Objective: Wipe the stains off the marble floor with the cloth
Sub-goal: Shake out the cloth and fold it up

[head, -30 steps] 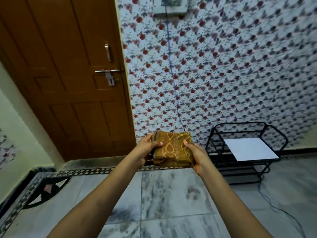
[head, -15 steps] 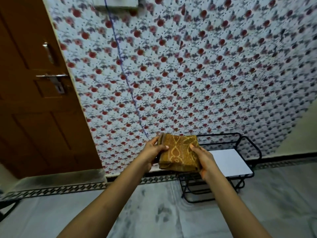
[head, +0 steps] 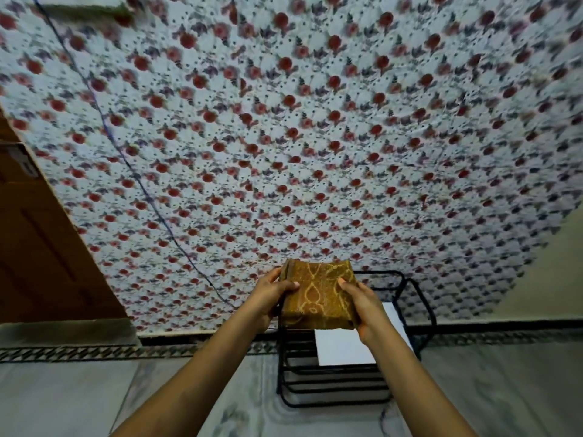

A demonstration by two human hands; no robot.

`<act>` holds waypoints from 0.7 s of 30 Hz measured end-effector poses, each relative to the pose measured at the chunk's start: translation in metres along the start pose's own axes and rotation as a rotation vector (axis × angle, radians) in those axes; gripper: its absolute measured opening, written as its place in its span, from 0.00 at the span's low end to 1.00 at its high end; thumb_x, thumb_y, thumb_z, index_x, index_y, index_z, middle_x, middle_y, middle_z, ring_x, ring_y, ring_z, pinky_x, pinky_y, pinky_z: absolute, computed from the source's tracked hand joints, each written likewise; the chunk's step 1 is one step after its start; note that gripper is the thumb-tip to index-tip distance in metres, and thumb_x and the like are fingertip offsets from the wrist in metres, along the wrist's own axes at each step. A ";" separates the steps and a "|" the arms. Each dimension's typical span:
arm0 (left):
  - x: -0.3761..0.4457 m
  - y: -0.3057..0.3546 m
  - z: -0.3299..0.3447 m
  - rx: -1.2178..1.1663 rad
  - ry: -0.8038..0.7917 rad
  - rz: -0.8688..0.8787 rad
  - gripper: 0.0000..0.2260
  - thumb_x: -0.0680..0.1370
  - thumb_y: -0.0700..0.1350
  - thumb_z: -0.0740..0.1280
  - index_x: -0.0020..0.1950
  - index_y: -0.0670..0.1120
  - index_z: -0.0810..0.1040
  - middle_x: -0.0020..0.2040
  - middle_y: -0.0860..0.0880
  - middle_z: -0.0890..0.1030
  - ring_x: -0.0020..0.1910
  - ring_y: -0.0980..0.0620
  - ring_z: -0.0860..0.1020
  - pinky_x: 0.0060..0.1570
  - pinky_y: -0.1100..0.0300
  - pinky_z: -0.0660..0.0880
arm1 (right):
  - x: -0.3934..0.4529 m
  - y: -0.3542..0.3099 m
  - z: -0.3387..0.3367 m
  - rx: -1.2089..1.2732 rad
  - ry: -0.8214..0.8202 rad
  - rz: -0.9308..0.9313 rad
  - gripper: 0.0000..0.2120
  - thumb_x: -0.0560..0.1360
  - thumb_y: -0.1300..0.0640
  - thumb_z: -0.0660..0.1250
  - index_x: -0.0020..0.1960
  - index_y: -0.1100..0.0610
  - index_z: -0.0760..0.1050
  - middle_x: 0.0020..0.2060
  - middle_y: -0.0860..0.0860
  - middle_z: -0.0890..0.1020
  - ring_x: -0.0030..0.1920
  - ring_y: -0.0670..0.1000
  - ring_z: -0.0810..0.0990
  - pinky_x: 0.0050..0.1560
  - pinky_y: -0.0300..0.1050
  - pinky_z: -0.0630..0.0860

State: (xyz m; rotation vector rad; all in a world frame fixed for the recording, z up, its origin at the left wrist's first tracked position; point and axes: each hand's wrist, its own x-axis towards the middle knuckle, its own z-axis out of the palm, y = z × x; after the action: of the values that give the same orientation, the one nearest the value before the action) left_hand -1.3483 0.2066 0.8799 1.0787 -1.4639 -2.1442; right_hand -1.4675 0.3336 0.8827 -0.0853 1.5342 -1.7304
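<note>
A folded mustard-brown cloth (head: 317, 296) with a pale yellow pattern is held up in front of me at arm's length. My left hand (head: 269, 294) grips its left edge, thumb on the front face. My right hand (head: 362, 305) grips its right edge the same way. The grey-veined marble floor (head: 492, 392) lies below and ahead; a faint dark smudge shows near the bottom middle, too blurred to read clearly.
A black wire rack (head: 334, 389) holding a white sheet (head: 342, 348) stands on the floor against the floral-papered wall (head: 315, 137), right under the cloth. A brown wooden door (head: 38, 247) is at the left. A blue cord (head: 138, 181) runs down the wall.
The view has swung to the right: the door slid to the far left and the wire rack now sits below the cloth. Both hands keep the same hold on the cloth.
</note>
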 end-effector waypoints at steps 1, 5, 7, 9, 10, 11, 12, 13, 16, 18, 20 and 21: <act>0.007 -0.001 0.014 -0.007 0.000 0.005 0.19 0.75 0.36 0.66 0.64 0.50 0.72 0.54 0.42 0.79 0.52 0.40 0.79 0.53 0.43 0.77 | 0.008 -0.007 -0.013 -0.001 -0.007 0.002 0.11 0.75 0.55 0.68 0.56 0.55 0.72 0.44 0.53 0.79 0.43 0.55 0.79 0.36 0.48 0.75; 0.034 -0.012 0.066 -0.020 0.022 -0.047 0.18 0.75 0.37 0.66 0.63 0.50 0.72 0.53 0.42 0.79 0.49 0.41 0.79 0.43 0.47 0.79 | 0.042 -0.023 -0.062 -0.002 -0.018 0.006 0.13 0.74 0.56 0.68 0.58 0.55 0.73 0.46 0.53 0.80 0.44 0.55 0.79 0.36 0.47 0.75; 0.058 -0.022 0.086 -0.030 0.033 -0.061 0.20 0.75 0.38 0.67 0.66 0.50 0.71 0.55 0.42 0.79 0.51 0.40 0.79 0.46 0.44 0.79 | 0.064 -0.029 -0.084 -0.004 -0.022 0.021 0.13 0.74 0.56 0.68 0.58 0.55 0.74 0.46 0.53 0.80 0.45 0.56 0.79 0.38 0.48 0.76; 0.079 -0.032 0.101 -0.034 0.056 -0.080 0.22 0.74 0.38 0.67 0.67 0.50 0.71 0.57 0.42 0.79 0.53 0.40 0.78 0.52 0.41 0.77 | 0.086 -0.031 -0.100 -0.004 -0.026 0.040 0.14 0.74 0.56 0.68 0.59 0.54 0.74 0.47 0.53 0.80 0.46 0.56 0.79 0.38 0.48 0.76; 0.090 -0.036 0.107 -0.038 0.063 -0.089 0.22 0.74 0.38 0.67 0.68 0.50 0.70 0.57 0.42 0.79 0.54 0.40 0.78 0.53 0.41 0.77 | 0.096 -0.032 -0.107 -0.009 -0.026 0.047 0.14 0.74 0.56 0.68 0.59 0.54 0.74 0.47 0.53 0.80 0.46 0.56 0.79 0.39 0.49 0.77; 0.103 -0.042 0.116 -0.049 0.064 -0.099 0.22 0.75 0.38 0.67 0.68 0.50 0.70 0.57 0.42 0.78 0.54 0.40 0.78 0.52 0.43 0.77 | 0.110 -0.033 -0.115 -0.014 -0.024 0.060 0.14 0.74 0.57 0.68 0.59 0.54 0.74 0.47 0.53 0.80 0.46 0.56 0.79 0.38 0.49 0.77; 0.115 -0.046 0.121 -0.059 0.059 -0.102 0.22 0.75 0.38 0.67 0.68 0.51 0.70 0.57 0.42 0.78 0.54 0.40 0.78 0.49 0.45 0.78 | 0.121 -0.034 -0.122 -0.021 -0.024 0.070 0.13 0.74 0.57 0.68 0.59 0.54 0.74 0.47 0.53 0.80 0.45 0.55 0.79 0.38 0.49 0.77; 0.129 -0.052 0.129 -0.072 0.062 -0.111 0.22 0.75 0.38 0.66 0.68 0.51 0.70 0.58 0.42 0.78 0.54 0.40 0.78 0.48 0.46 0.78 | 0.136 -0.035 -0.131 -0.027 -0.017 0.087 0.13 0.74 0.57 0.68 0.58 0.54 0.74 0.46 0.53 0.80 0.45 0.55 0.79 0.39 0.49 0.77; 0.166 -0.068 0.147 -0.069 0.068 -0.161 0.22 0.75 0.37 0.66 0.67 0.50 0.71 0.59 0.42 0.78 0.55 0.41 0.78 0.53 0.44 0.77 | 0.176 -0.031 -0.155 -0.055 0.009 0.146 0.13 0.74 0.56 0.69 0.58 0.53 0.74 0.47 0.53 0.80 0.45 0.55 0.79 0.40 0.49 0.77; 0.191 -0.076 0.163 -0.050 0.080 -0.200 0.20 0.75 0.38 0.66 0.66 0.51 0.71 0.57 0.43 0.78 0.55 0.41 0.78 0.53 0.46 0.77 | 0.203 -0.028 -0.171 -0.043 0.034 0.194 0.11 0.75 0.57 0.68 0.56 0.54 0.74 0.47 0.54 0.80 0.45 0.55 0.79 0.40 0.49 0.77; 0.212 -0.087 0.174 -0.031 0.098 -0.223 0.19 0.76 0.38 0.65 0.65 0.53 0.71 0.56 0.44 0.78 0.54 0.42 0.78 0.50 0.48 0.78 | 0.224 -0.022 -0.184 -0.021 0.049 0.242 0.05 0.75 0.58 0.67 0.51 0.54 0.76 0.46 0.54 0.81 0.45 0.56 0.80 0.41 0.50 0.77; 0.226 -0.094 0.181 -0.023 0.113 -0.238 0.19 0.76 0.38 0.65 0.65 0.53 0.72 0.56 0.44 0.79 0.53 0.41 0.78 0.49 0.48 0.78 | 0.238 -0.017 -0.192 -0.018 0.056 0.268 0.03 0.76 0.59 0.66 0.49 0.54 0.76 0.45 0.55 0.81 0.45 0.56 0.80 0.42 0.51 0.78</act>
State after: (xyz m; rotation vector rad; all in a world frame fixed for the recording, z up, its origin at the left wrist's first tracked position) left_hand -1.6177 0.2190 0.7386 1.4028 -1.3141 -2.2074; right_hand -1.7396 0.3462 0.7419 0.1549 1.5253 -1.5178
